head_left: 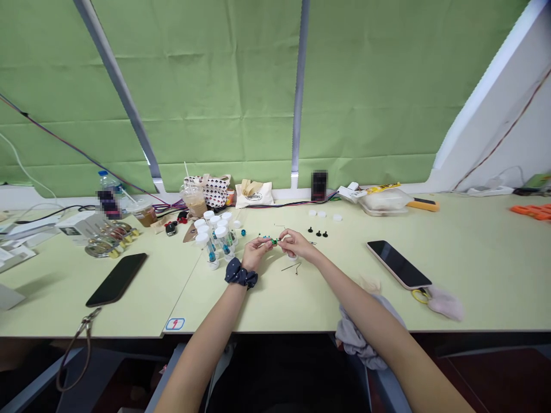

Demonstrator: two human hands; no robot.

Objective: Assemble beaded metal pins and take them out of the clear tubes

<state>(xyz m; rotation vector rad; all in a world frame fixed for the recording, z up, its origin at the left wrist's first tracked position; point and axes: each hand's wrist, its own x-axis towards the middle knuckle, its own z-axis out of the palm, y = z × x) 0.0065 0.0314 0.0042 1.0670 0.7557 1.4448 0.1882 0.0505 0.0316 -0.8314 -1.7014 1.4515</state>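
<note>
Over the middle of the table, my left hand (255,252) pinches a small green part (274,242) between thumb and fingertips. My right hand (296,244) has its fingertips closed at the right end of the same part. The part is too small to make out in detail. Left of my hands stand several clear tubes with white caps (221,232), blue and green pieces inside. A blue bead (243,233) lies close by. Thin metal rods (291,267) rest in front of my right hand, and a white cap (293,257) is partly hidden beneath it.
Small black parts (318,233) and loose white caps (322,214) lie behind to the right. A phone (398,264) is at the right, another dark phone (117,279) at the left. Drink cups (195,201), a clear plastic box (384,202) and cables line the back.
</note>
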